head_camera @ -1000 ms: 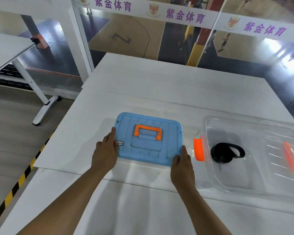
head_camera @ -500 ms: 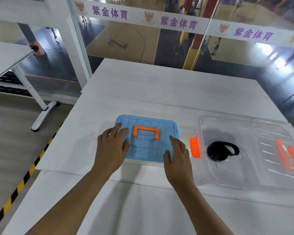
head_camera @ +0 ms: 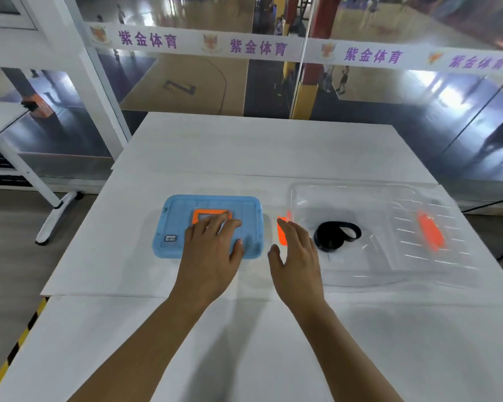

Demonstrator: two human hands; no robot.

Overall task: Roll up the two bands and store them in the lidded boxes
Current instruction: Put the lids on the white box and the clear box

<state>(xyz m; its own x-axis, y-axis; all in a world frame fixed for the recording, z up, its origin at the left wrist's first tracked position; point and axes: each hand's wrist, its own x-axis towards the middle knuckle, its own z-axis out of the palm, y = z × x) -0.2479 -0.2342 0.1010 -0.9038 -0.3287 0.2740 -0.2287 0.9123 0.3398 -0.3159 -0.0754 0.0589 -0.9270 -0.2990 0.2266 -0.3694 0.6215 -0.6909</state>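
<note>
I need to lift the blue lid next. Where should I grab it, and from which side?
Probably the orange handle at the middle of the blue lid, taken from above: it lies flat in a recess, so fingers must hook under its bar. The left hand already rests there. The lid's edges look low, with less to catch.

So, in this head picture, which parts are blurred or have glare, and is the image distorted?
Head view: motion blur smears the orange latches of the clear box and the right hand; the left hand on the blue lid is sharper. Glare streaks cross the clear plastic and the glass wall behind. Wide-angle distortion bends the table edges.
</note>
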